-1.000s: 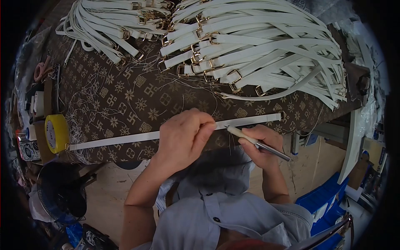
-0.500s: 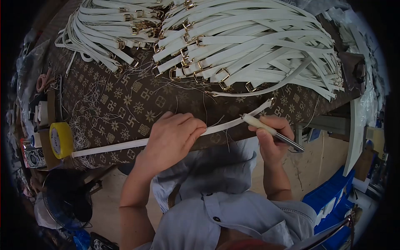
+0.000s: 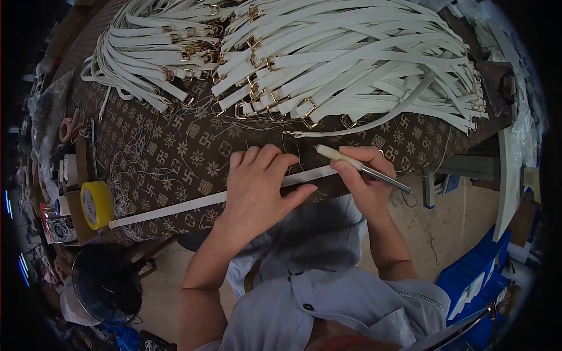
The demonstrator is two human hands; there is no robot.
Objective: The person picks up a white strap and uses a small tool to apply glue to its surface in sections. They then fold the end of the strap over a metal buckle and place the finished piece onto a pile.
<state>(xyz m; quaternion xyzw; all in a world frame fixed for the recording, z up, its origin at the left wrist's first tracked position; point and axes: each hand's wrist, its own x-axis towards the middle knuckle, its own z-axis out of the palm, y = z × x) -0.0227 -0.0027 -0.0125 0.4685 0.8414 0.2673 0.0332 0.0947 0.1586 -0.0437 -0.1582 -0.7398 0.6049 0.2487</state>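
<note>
A narrow white strap (image 3: 175, 209) lies slantwise along the near edge of the cloth-covered table. My left hand (image 3: 257, 184) rests over its middle, thumb and fingers spread on either side, not closed on it. My right hand (image 3: 366, 178) grips a pen-shaped tool (image 3: 342, 157) with a cream-coloured front part and a metal rear shaft. The tool's tip points up and left, just above the strap. The strap's right end is mostly hidden behind the right hand.
Piles of white straps with gold buckles (image 3: 351, 70) cover the far side of the table. Loose thread ends (image 3: 123, 175) litter the patterned cloth (image 3: 170, 158). Yellow tape (image 3: 96, 205) stands at the left edge. A black fan (image 3: 108, 286) is below left, blue bins (image 3: 474, 275) below right.
My left hand has opened from a pinch on the strap, its thumb now apart from the fingers. My right hand has moved left with the tool, towards the left hand.
</note>
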